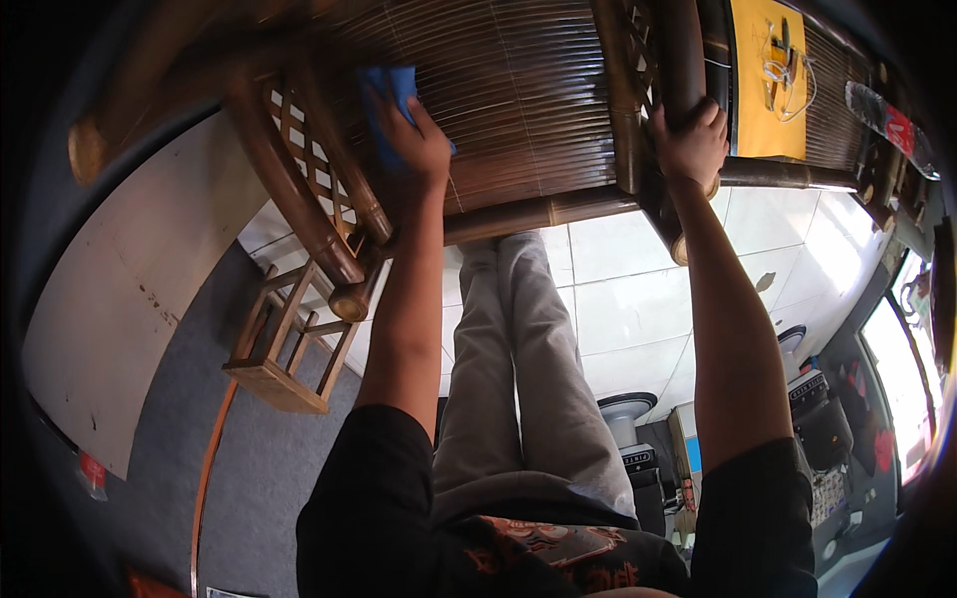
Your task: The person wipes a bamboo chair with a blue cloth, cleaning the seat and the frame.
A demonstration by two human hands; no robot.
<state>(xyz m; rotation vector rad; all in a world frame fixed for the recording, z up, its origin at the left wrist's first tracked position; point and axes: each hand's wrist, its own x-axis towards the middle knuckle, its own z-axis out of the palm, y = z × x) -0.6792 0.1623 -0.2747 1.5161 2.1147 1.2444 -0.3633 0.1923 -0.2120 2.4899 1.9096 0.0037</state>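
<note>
While your left hand (424, 145) has the blue cloth (403, 82) down on the slatted bamboo seat (538, 110), I'd call this the wiping step, mid-pass.

Cloth sits at the left end of the seat, just beside the left armrest (287, 184) with its lattice side panel. Left grip: fingers lie extended over the cloth, thumb a bit apart; some blur there, so I can't tell if you're pinching it or only pressing it flat. Right grip: your right hand (693, 145) is wrapped round the right armrest pole (682, 60), fingers curled shut on it, apparently as a brace.

Next move, my read: calls for flat, even pressure, strokes along the slats, then work rightward across the open seat and near to the front rail (538, 214). Corner by the lattice likely needs fingertips through the cloth. Can't tell from here which slats are clean.

Watch the right side: yellow sheet (755, 110) with a white cord (803, 80) on it lies just past your right hand; a careless shift of grip could knock it. Keep the brace.
</note>
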